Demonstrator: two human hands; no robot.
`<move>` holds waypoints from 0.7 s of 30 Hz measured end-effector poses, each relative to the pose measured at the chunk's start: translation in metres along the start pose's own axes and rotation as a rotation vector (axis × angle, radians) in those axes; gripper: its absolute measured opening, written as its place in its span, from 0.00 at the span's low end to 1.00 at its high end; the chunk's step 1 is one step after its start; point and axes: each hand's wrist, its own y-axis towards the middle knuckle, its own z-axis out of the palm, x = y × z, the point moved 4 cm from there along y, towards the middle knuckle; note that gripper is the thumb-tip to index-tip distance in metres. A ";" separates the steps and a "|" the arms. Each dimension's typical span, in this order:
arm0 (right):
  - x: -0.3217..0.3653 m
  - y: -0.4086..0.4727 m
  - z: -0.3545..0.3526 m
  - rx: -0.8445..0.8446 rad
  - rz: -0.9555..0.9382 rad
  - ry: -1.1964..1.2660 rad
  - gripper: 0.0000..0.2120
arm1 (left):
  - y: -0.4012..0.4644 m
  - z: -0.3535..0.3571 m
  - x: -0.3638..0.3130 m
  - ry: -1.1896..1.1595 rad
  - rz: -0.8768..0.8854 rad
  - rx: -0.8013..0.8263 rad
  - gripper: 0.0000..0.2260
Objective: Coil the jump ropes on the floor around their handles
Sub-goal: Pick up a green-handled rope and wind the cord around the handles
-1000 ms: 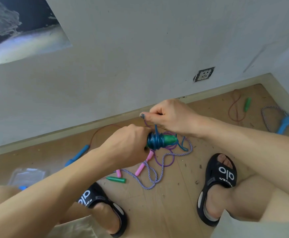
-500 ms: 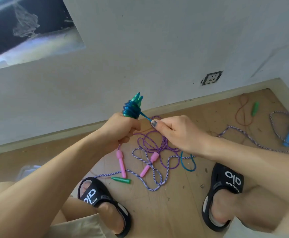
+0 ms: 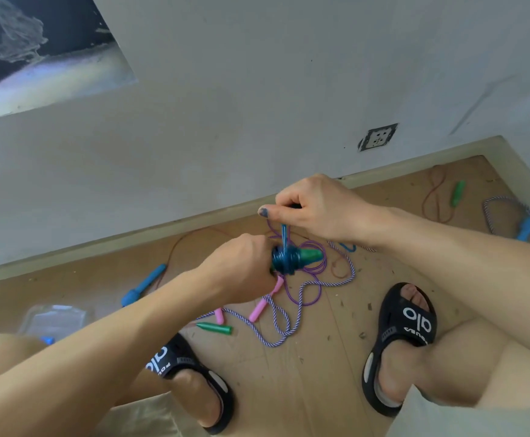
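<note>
Head: left hand (image 3: 241, 272) grips green handles (image 3: 311, 255) (tips rightward), right hand (image 3: 317, 209) pinching blue rope (image 3: 284, 236) above

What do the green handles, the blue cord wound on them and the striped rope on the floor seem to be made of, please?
Green handles: likely hard moulded plastic, smooth with a slight sheen.
Blue cord: probably PVC or vinyl, glossy, with highlights on its coils.
Striped rope: apparently braided fibre, matte, with a twisted purple and white pattern.
</note>
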 end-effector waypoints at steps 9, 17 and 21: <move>-0.026 -0.007 0.028 0.089 0.130 0.150 0.27 | -0.017 -0.019 0.002 -0.270 0.119 -0.055 0.13; 0.006 0.004 -0.039 -0.322 0.047 0.359 0.26 | -0.013 -0.009 0.016 -0.013 0.028 0.084 0.05; 0.027 0.007 -0.035 -0.317 -0.052 0.334 0.26 | -0.006 0.006 0.016 0.010 -0.026 0.169 0.02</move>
